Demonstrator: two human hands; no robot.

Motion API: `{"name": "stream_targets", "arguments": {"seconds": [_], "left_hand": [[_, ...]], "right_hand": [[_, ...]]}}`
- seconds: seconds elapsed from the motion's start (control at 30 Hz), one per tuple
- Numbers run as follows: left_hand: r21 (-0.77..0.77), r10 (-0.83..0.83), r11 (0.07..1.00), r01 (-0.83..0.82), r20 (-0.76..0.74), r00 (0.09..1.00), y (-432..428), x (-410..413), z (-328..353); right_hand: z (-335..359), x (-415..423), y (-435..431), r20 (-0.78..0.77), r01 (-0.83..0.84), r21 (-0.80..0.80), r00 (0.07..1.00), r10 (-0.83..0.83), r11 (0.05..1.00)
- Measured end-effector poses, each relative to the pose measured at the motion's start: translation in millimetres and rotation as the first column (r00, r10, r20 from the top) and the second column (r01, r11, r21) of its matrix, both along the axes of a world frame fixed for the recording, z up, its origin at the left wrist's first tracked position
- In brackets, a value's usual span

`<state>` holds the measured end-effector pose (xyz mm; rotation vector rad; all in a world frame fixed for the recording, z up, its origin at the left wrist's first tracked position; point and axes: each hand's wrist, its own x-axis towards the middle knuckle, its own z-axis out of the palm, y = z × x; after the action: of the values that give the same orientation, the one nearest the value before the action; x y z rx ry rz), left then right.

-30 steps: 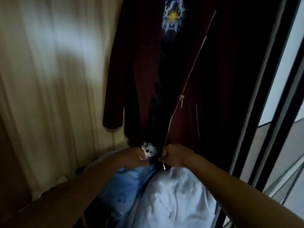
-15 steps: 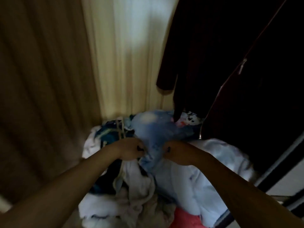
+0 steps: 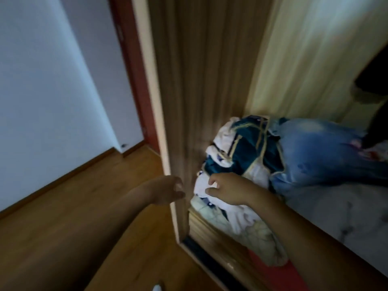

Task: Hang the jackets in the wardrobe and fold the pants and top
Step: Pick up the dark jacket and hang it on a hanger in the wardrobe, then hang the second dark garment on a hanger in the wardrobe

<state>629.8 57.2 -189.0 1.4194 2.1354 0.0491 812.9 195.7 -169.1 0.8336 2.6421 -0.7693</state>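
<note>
White clothing [image 3: 241, 219] lies under the loosely curled, empty right hand [image 3: 231, 190].

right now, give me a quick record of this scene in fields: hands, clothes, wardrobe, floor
left hand: loosely curled, holds nothing, in front of the wardrobe's front edge
right hand: over the white cloth at the pile's front; grip unclear
jeans: lie unfolded across the back of the pile
teal garment: gold trim, crumpled, left of the jeans
dark jacket: hangs at far right, mostly out of frame
wardrobe: open, the pile lies inside
red cloth: at the pile's near edge
floor: wood
</note>
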Motion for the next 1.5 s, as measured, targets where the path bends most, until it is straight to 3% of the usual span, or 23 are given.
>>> {"name": "stream_targets", "arguments": {"seconds": [0.27, 0.47, 0.73, 1.1, 1.5], "left_hand": [[-0.054, 0.364, 0.930, -0.363, 0.011, 0.931, -155, -108, -18], [-0.091, 0.610, 0.789, -0.608, -0.010, 0.792, -295, -211, -31], [-0.114, 0.812, 0.582, -0.805, 0.027, 0.583, -449, -302, -38], [-0.129, 0.967, 0.256, -0.958, 0.047, 0.252, -558, -380, -67], [-0.092, 0.987, -0.152, -0.984, 0.043, -0.157, -609, -540, -65]], "right_hand": [[-21, -175, -115, 0.041, -0.337, -0.037, 0.940, 0.338, 0.941], [-36, -320, -221, 0.105, -0.503, -0.067, 0.855, 0.508, 0.861], [-39, -470, -350, 0.112, -0.729, 0.041, 0.683, 0.722, 0.683], [-61, -631, -472, 0.124, -0.926, -0.004, 0.375, 0.919, 0.378], [-58, -885, -559, 0.086, -0.998, 0.019, 0.060, 0.994, 0.059]]}}
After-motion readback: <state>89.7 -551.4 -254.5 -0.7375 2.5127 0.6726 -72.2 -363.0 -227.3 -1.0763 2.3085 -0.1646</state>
